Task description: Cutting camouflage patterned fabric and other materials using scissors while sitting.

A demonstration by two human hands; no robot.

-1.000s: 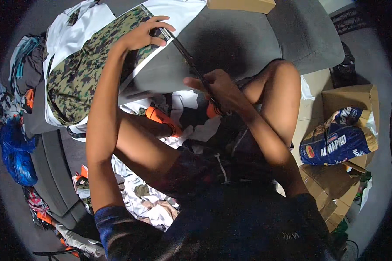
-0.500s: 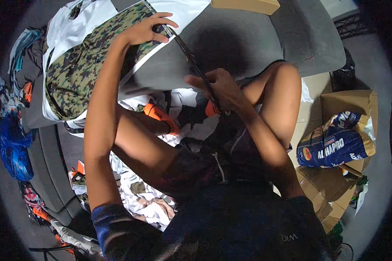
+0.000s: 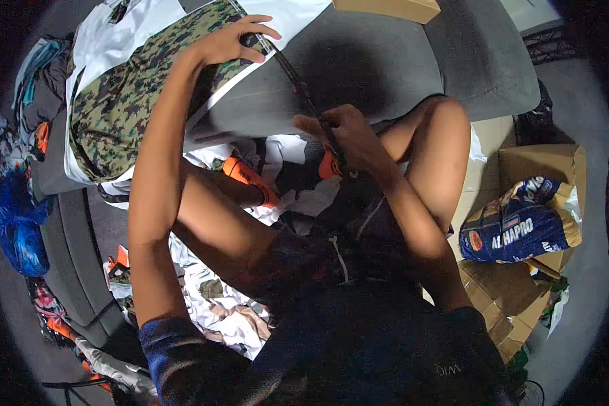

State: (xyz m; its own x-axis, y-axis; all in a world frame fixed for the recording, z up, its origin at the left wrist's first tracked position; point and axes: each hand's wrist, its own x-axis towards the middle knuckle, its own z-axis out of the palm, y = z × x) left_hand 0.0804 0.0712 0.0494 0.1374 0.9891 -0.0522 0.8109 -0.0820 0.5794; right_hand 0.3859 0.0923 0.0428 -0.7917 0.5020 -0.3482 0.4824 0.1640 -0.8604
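"What is the left hand [image 3: 240,42] doing?"
"It lies over the top edge of the camouflage cloth [image 3: 139,101], thumb and fingers spread apart. The cloth is on white cloth [image 3: 296,15], spread across the grey sofa [image 3: 399,57]."
"And the right hand [image 3: 353,139]?"
"Clamped on a long, thin dark strip [image 3: 299,84], with the thumb sticking out to the left. I can't tell what the strip is."
"Where does it run?"
"Slantwise, from beside the left thumb, across the front of the seat, down to the right hand between the knees."
"Anything around?"
"Orange socks [image 3: 247,180] on the feet below, more white cloth [image 3: 233,308] at lower left, and a blue bag [image 3: 517,233] in an open cardboard box [image 3: 565,159] to the right."
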